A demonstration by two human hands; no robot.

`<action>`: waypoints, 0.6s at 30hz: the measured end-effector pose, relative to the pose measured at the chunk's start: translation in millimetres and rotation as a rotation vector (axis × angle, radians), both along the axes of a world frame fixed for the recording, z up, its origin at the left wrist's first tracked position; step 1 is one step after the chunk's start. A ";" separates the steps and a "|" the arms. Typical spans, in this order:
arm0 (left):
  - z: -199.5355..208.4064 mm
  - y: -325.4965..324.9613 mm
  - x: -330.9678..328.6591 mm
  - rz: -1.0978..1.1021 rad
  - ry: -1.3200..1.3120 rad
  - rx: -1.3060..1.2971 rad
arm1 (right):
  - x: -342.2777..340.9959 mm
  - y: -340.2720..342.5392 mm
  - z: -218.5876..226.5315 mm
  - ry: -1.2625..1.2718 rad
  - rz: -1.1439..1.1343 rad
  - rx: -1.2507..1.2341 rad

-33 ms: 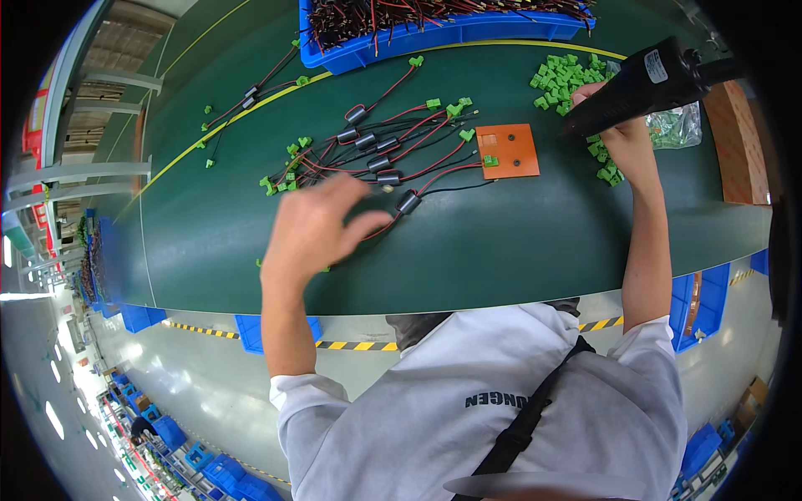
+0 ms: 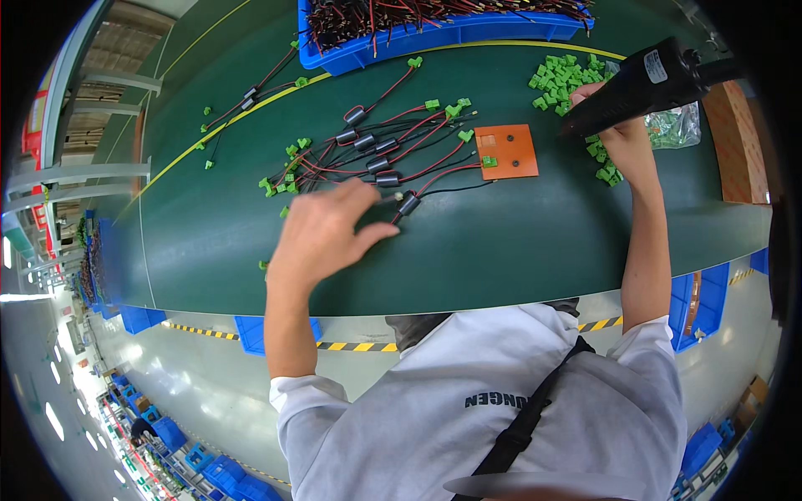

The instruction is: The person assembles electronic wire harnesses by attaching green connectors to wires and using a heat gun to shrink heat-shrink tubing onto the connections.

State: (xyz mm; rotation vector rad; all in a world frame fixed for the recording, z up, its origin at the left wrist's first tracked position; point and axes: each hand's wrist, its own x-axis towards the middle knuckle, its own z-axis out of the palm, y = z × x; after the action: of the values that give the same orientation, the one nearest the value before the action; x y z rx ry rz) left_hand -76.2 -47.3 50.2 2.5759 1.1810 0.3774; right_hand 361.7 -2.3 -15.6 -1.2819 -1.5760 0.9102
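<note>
My left hand (image 2: 322,230) is over the table, thumb and forefinger spread apart. Its thumb tip comes close to a red-and-black cable with a dark cylindrical core (image 2: 408,203); I cannot tell whether they touch. That cable's green connector (image 2: 489,162) rests on an orange block (image 2: 520,150). More cored cables (image 2: 386,179) with green ends lie bunched beyond my hand. A black power screwdriver (image 2: 635,90) crosses in front of my right hand (image 2: 628,144) and hides most of its fingers. That hand is among loose green connectors (image 2: 568,79); whatever it holds is hidden.
A blue bin (image 2: 451,37) full of red and black wires stands at the table's far edge. At right are a clear bag (image 2: 678,127) of green connectors and a brown cardboard box (image 2: 735,146). Another cored cable (image 2: 249,98) lies at far left.
My left hand has moved slightly right, bringing its thumb closer to the nearest core. My right hand and the screwdriver look the same.
</note>
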 end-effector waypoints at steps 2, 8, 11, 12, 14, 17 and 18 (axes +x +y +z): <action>-5.1 -1.8 8.9 -0.030 0.131 -0.023 | 16.1 4.4 -14.3 -0.058 -0.017 0.005; -2.3 8.3 -0.9 0.117 0.132 0.167 | 8.4 5.0 -2.0 -0.448 -0.074 0.274; 4.5 9.7 12.3 0.181 -0.004 0.097 | -6.4 -11.9 23.4 -0.684 -0.083 0.221; 10.9 10.1 22.3 0.179 -0.004 0.100 | -5.0 -13.0 22.4 -0.684 -0.087 0.223; 18.5 12.2 45.8 0.144 -0.211 -0.051 | -2.4 -13.5 7.9 -0.883 -0.162 0.315; 11.4 24.8 66.2 0.086 -0.261 -0.198 | 0.5 -3.5 -14.8 -0.981 -0.149 0.417; 6.5 30.3 72.5 0.069 -0.283 -0.293 | -0.4 -0.4 -18.3 -0.972 -0.134 0.450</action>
State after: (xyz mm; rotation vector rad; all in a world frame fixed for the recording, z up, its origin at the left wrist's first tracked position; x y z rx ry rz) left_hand -3.6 -17.0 56.7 2.1552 1.1298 0.5217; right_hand 361.4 -2.7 -33.9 -1.5456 -2.1996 -0.2456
